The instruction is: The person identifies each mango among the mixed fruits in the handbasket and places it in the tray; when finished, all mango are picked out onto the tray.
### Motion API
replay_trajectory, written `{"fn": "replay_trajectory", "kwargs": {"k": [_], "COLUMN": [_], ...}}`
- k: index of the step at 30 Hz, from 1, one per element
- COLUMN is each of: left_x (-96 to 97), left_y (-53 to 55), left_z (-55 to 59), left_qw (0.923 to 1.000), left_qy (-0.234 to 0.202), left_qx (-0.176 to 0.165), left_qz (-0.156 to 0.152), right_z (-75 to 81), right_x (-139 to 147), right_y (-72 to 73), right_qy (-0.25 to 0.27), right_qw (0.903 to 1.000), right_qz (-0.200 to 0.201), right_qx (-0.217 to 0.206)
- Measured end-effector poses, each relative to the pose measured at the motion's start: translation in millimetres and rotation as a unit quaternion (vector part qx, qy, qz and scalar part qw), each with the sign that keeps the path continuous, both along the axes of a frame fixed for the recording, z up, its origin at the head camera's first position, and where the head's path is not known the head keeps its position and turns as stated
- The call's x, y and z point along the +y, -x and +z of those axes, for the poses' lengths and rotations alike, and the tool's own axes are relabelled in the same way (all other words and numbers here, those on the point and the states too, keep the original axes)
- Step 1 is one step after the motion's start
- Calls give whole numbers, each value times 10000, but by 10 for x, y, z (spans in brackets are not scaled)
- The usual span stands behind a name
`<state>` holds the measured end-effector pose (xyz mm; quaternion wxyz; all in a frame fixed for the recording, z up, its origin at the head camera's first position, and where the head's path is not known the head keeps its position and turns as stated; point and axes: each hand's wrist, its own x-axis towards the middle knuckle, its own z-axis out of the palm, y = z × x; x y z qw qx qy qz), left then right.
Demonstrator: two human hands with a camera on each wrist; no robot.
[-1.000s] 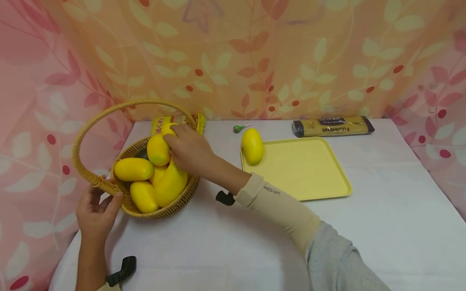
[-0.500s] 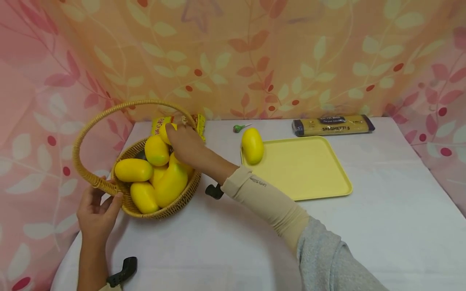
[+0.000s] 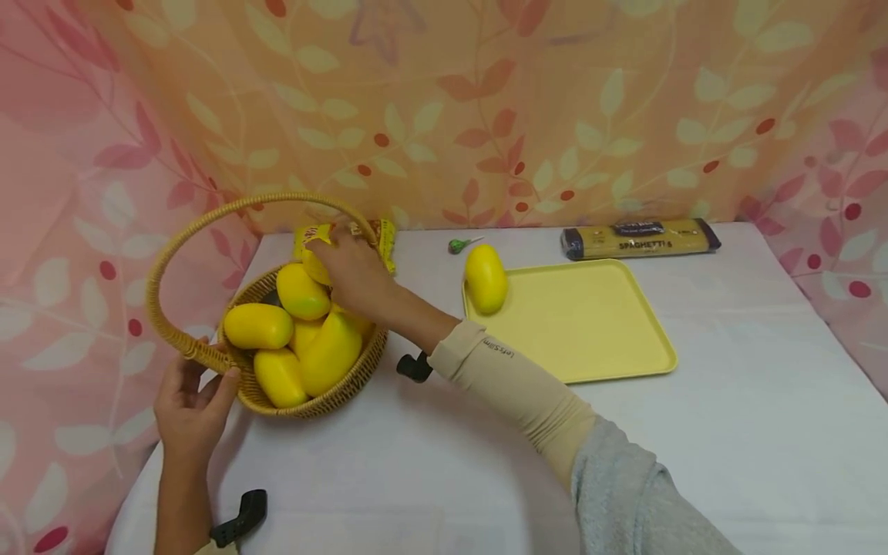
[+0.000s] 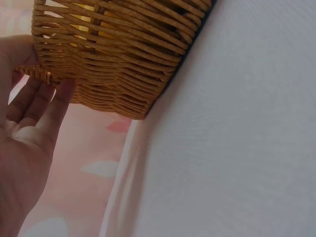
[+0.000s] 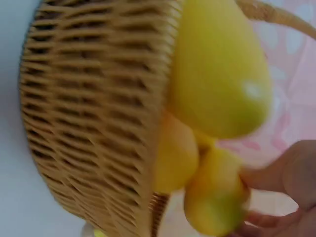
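Note:
A round wicker basket (image 3: 347, 389) with a tall hooped handle (image 3: 156, 297) stands on the left of the table, filled with several yellow mangoes (image 3: 259, 326). At its near left, my left hand (image 3: 190, 412) pinches the rim by the handle's foot, thumb and fingers on the weave in the left wrist view. My right hand (image 3: 357, 274) reaches over the far side and grips a mango (image 3: 317, 267), partly covered by its fingers. In the right wrist view, that mango (image 5: 217, 197) lies against the thumb and fingers, beside other mangoes. A dark item (image 3: 272, 297) peeks out among the mangoes.
One mango (image 3: 486, 279) lies on the left edge of a pale yellow tray (image 3: 590, 324). Behind are a spaghetti packet (image 3: 640, 239), a green lollipop (image 3: 458, 246) and a yellow packet (image 3: 386, 239) beyond the basket. Patterned curtains (image 3: 444, 116) border the table.
My right hand has shifted slightly left over the basket, and the mango under its fingers sits a little lower. The left hand has kept its hold on the rim.

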<state>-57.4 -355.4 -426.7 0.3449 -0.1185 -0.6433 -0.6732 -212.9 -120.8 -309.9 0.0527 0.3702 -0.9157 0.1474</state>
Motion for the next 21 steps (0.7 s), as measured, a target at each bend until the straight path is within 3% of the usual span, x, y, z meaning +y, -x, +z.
{"fn": "replay_trajectory", "kwargs": {"k": [4, 10, 15, 21], "left_x": [-12, 1, 41, 58], "left_y": [-7, -5, -34, -43], "left_z": [-2, -7, 4, 29], "left_qw": [10000, 9999, 9994, 9972], "left_qy": [-42, -55, 12, 148], "left_qx": [31, -55, -232, -554], "left_qz": [20, 91, 273, 489], "right_z": [61, 26, -100, -271], "right_x": [40, 104, 222, 376], "right_y": [20, -9, -35, -73], "right_qy": [27, 96, 815, 1781], "right_qw": [9988, 9975, 9936, 9809], "right_qz": [39, 133, 339, 419], "right_qx": [-485, -685, -698, -661]}}
